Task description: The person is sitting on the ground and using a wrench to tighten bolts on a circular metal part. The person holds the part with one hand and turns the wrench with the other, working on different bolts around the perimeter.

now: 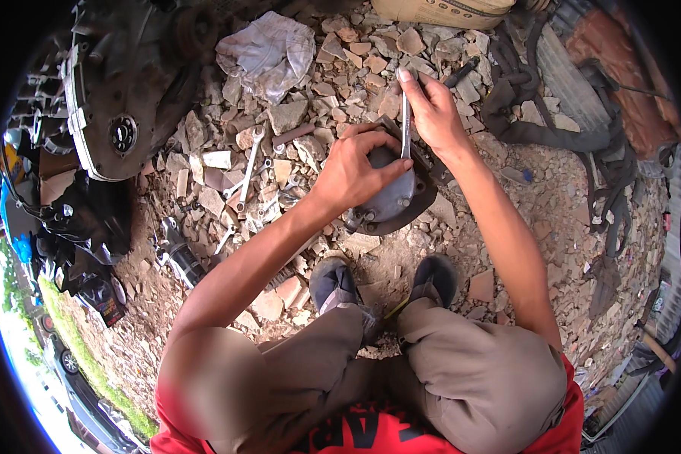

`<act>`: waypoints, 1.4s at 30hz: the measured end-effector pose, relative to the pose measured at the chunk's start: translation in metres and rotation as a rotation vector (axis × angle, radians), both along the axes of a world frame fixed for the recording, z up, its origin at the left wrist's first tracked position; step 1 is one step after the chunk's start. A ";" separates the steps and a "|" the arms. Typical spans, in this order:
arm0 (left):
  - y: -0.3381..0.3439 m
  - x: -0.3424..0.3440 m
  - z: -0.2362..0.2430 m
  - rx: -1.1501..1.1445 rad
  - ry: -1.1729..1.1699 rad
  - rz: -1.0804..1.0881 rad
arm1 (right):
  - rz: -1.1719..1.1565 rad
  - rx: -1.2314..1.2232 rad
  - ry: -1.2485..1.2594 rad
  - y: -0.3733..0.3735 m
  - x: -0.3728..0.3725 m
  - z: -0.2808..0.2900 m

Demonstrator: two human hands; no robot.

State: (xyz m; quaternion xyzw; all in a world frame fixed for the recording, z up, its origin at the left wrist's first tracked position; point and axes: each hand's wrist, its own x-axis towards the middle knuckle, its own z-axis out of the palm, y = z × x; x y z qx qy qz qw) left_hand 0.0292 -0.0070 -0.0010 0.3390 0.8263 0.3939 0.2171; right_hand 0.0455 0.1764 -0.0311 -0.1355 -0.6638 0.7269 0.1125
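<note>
A dark grey metal housing with bolts along its rim sits on the rubble in front of my feet. My left hand curls over its left side, fingers gripping the top edge, with the thumb laid against the lower end of a wrench. That silver wrench stretches up from the housing's rim. Its far end is in my right hand, the thumb pressed along the shaft. What the wrench's lower end sits on is partly covered by my left thumb. Further left, other wrenches lie loose on the stones.
A large engine casing stands at the upper left, near a crumpled whitish cloth. A cylindrical metal part lies left of my forearm. Dark tangled hose-like material is at the right, and a tan sack at the top.
</note>
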 end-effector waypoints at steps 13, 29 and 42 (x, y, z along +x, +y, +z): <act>-0.005 0.003 -0.003 -0.012 0.012 0.050 | -0.299 -0.432 0.088 0.013 0.094 -0.011; 0.001 -0.001 0.002 -0.008 -0.011 -0.025 | -0.315 -0.343 -0.103 0.028 0.072 -0.026; -0.003 0.000 0.003 0.003 -0.003 -0.013 | 0.118 -0.032 0.342 0.003 0.011 0.026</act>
